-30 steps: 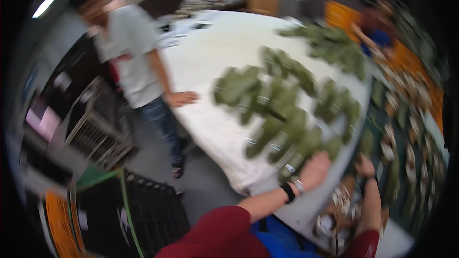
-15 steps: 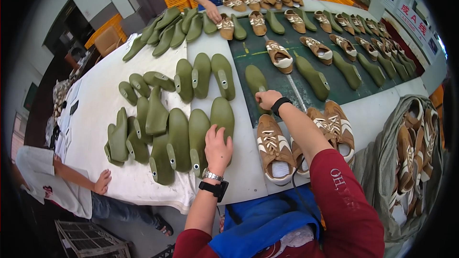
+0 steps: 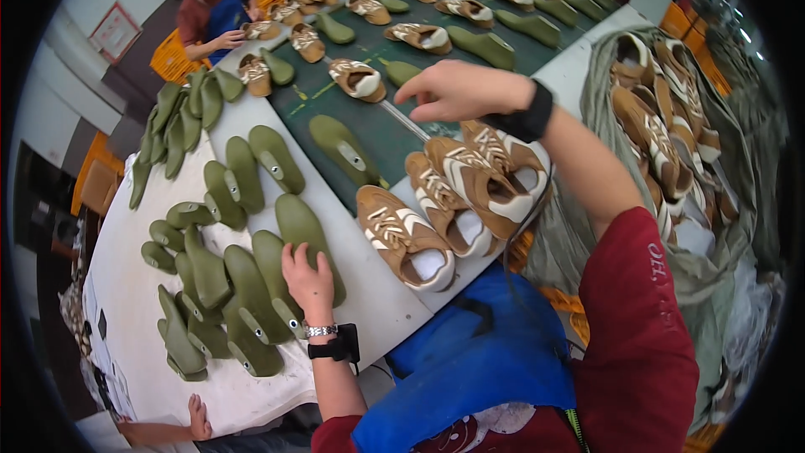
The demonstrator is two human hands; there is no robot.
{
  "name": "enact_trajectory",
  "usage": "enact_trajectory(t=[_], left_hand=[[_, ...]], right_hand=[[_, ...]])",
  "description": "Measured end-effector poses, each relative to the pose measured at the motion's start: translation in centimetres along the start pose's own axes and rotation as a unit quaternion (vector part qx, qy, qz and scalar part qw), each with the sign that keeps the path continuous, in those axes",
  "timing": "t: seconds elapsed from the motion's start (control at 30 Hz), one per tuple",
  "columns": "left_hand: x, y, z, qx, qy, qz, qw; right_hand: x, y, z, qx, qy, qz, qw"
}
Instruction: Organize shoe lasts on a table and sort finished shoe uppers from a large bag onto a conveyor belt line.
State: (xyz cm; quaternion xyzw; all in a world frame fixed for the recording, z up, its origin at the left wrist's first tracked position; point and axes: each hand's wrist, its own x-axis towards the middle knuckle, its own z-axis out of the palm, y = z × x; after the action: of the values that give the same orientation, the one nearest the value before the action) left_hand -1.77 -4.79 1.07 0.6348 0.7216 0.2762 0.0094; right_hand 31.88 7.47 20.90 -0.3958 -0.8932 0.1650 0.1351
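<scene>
My left hand [image 3: 308, 285] rests with fingers apart on a green shoe last [image 3: 303, 225] at the right edge of the near group. Over the dark green belt, my right hand [image 3: 470, 88] is raised with its fingers loosely bent and apart, holding nothing. Left of it, a single green last [image 3: 342, 149] lies on the belt. Just beyond my right hand is a brown sneaker [image 3: 356, 80] with white stripes. Several more brown sneakers [image 3: 402, 239] stand at the table's near edge, below my right forearm.
Rows of sneakers and lasts line the belt [image 3: 293, 122]. More lasts [image 3: 180, 122] are heaped at the far left. A co-worker [image 3: 216, 13] handles a sneaker across the table; another person's hand [image 3: 199, 418] shows at lower left. A grey-green cloth sack [image 3: 579, 226] of sneakers stands at right.
My right hand has come off the green last on the belt and moved up and right. My left hand stays on its last. The whole view has turned.
</scene>
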Motion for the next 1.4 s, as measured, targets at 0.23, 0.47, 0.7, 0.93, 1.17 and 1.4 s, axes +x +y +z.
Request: enact_trajectory(t=[0.23, 0.47, 0.7, 0.93, 1.17, 1.4], left_hand=[[-0.3, -0.1, 0.2, 0.006, -0.008, 0.022, 1.0], [-0.6, 0.7, 0.0, 0.001, -0.014, 0.027, 1.0], [-0.9, 0.6, -0.4, 0.005, -0.013, 0.01, 1.0], [-0.2, 1.0, -1.0, -0.002, 0.039, 0.106, 0.994], [2.2, 8.1, -5.9, -0.684, -0.116, -0.1, 0.713], [2.2, 7.2, -4.9, -0.616, -0.1, -0.172, 0.762]], right_hand=[[-13.2, -1.9, 2.8, -0.084, -0.111, 0.154, 0.978], [-19.8, 0.5, 11.9, 0.187, -0.019, 0.269, 0.945], [-20.5, 1.7, 13.4, 0.797, 0.238, 0.051, 0.552], [-17.6, 0.4, 16.1, 0.786, 0.272, 0.096, 0.547], [-17.0, 0.8, 19.5, 0.922, 0.114, 0.049, 0.367], [-16.6, 0.6, 19.0, 0.911, 0.008, 0.123, 0.394]])
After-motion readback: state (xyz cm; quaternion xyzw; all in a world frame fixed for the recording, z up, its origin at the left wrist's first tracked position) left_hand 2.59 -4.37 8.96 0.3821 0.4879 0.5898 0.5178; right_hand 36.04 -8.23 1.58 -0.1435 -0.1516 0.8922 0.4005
